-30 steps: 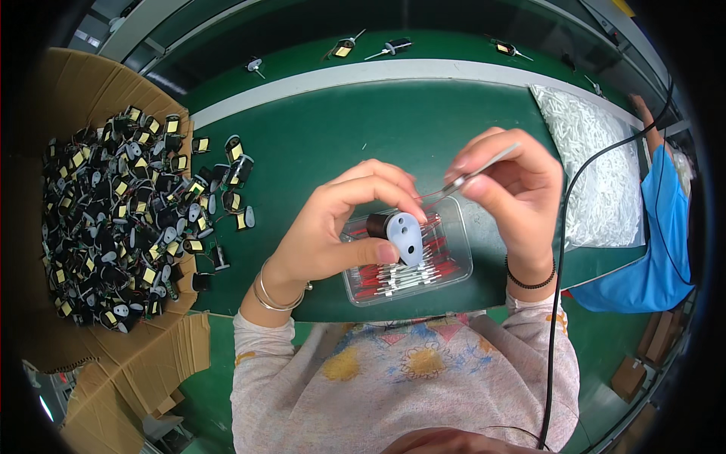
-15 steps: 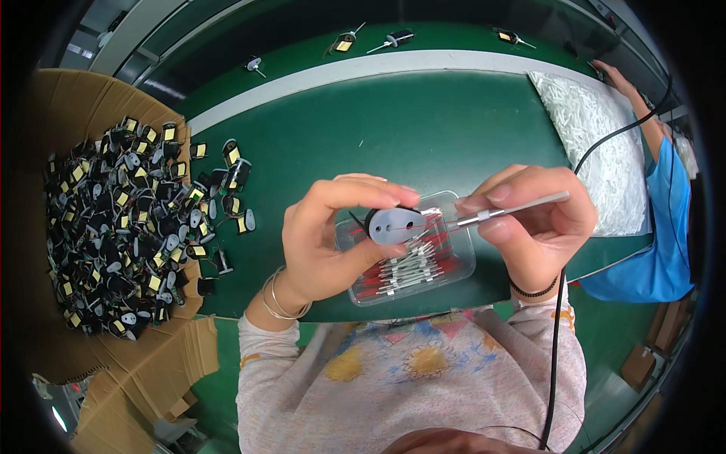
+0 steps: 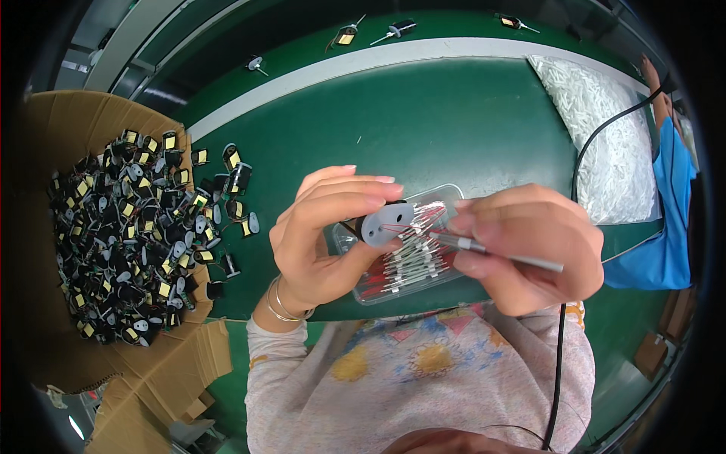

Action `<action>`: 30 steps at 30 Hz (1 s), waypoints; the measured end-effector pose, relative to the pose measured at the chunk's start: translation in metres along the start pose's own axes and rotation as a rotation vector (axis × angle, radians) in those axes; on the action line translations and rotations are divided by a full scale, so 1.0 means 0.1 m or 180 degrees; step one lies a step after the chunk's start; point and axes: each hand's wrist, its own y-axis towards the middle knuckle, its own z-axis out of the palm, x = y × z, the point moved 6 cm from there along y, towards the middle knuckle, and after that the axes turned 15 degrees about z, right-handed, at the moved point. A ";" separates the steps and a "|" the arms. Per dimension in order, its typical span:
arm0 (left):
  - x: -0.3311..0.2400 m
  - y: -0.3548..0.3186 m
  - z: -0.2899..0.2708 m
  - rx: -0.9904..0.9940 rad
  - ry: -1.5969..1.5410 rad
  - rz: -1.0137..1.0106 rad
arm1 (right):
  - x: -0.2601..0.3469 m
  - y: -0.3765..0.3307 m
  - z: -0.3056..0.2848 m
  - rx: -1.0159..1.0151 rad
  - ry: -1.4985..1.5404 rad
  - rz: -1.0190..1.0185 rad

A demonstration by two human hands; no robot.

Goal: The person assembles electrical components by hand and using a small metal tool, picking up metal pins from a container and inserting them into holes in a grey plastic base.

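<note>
My left hand (image 3: 321,234) grips a small black part with a grey oval end cap (image 3: 388,224), pinched between thumb and fingers. The cap has small holes, and a thin red wire shows across its face. Facing it from the right, my right hand (image 3: 529,246) is closed on a slim silver tool (image 3: 469,244); motion blurs it, and its exact kind is unclear. The tool's thin tip lies a little right of the cap. Beneath both hands stands a clear plastic tray (image 3: 403,296) holding several red wires with white sleeves (image 3: 412,265).
A cardboard box (image 3: 60,113) at left is heaped with similar black parts (image 3: 125,234), some spilling onto the green table (image 3: 454,113). At right lie a bag of white pieces (image 3: 605,144) and a black cable (image 3: 605,140). A co-worker's blue sleeve (image 3: 650,250) is beyond. More parts (image 3: 348,35) lie behind the white rail (image 3: 363,62).
My left hand and the part have shifted slightly left and the cap has tilted. The right hand has turned, so the tool's rear end now points down to the right.
</note>
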 end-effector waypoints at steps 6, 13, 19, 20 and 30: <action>-0.02 0.01 -0.02 -0.0124 0.0269 -0.0009 | 0.03 -0.10 0.02 -0.0281 0.0065 -0.0356; -0.03 0.01 -0.03 -0.0123 0.0388 0.0034 | 0.04 -0.11 0.06 -0.0252 -0.0129 -0.0226; -0.04 -0.01 -0.06 -0.0152 0.0499 0.0053 | 0.05 -0.13 0.08 -0.0216 -0.0333 -0.0596; -0.04 -0.01 -0.06 -0.0147 0.0533 0.0049 | 0.06 -0.13 0.08 -0.0174 -0.0361 -0.0633; -0.05 0.00 -0.07 -0.0179 0.0518 0.0008 | 0.06 -0.12 0.09 -0.0186 -0.0148 -0.0635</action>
